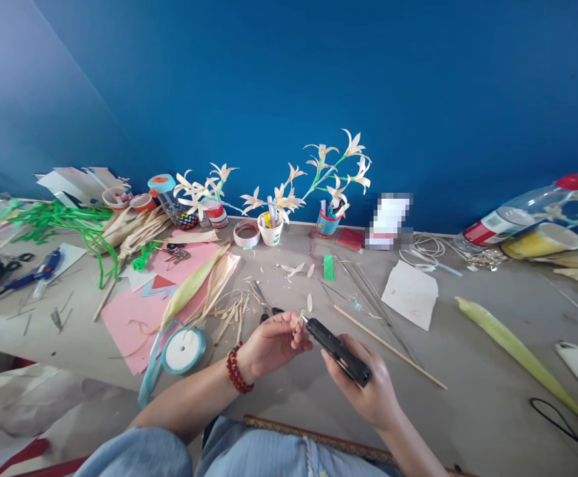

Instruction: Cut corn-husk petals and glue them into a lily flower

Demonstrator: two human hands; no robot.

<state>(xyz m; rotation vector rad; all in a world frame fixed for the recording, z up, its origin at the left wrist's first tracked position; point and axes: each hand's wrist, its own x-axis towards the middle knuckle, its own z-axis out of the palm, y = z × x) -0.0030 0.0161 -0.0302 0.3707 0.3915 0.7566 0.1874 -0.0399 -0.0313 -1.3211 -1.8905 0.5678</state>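
Observation:
Near the middle of the table, my left hand point(278, 342) pinches a small pale piece point(301, 320) between thumb and fingers; its exact shape is too small to tell. My right hand point(363, 384) is wrapped round a black hot glue gun point(339, 352), whose metal tip points left and meets the pale piece or lies just beside it. A red bead bracelet circles my left wrist. Just behind my left hand lie dark-handled scissors point(268, 310), partly hidden by the fingers. A thin pale petal point(309, 303) rests on the table beyond the gun's tip.
Cups with pale husk flowers point(270, 230) stand along the blue wall. A ribbon roll point(183, 349) and pink paper point(127, 324) lie left. A wooden stick point(393, 348), thin wires and white paper point(410, 293) are right. Farther right are a green husk point(518, 351) and a plastic bottle point(498, 225).

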